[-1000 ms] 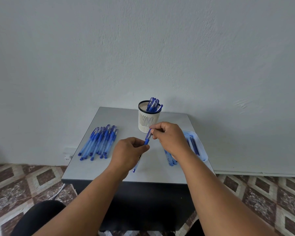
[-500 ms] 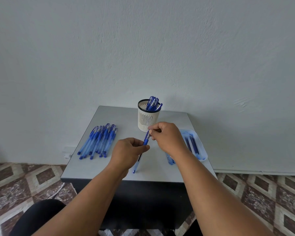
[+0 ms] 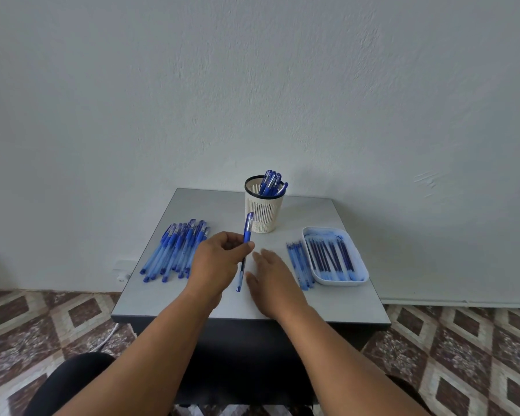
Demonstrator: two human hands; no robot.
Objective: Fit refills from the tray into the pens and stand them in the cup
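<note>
Pen (image 3: 246, 247) pinched upright in the left hand (image 3: 219, 259) over the middle of the surface (image 3: 327, 211), cap end up! Right hand (image 3: 272, 277) hovers beside it, fingers loose, holding nothing. Cup (image 3: 263, 210) stands near the far edge; tray (image 3: 333, 282) of refills (image 3: 330, 255) sits by the right edge.

Way to cup (image 3: 263, 208): open table (image 3: 306, 214) between my left hand (image 3: 219, 262) and it.
Cup mouth: pens (image 3: 271, 183) crowd its right side.
Left: pen row (image 3: 176, 250) blocks.
Right: tray (image 3: 356, 276) and loose tubes (image 3: 299, 265).
</note>
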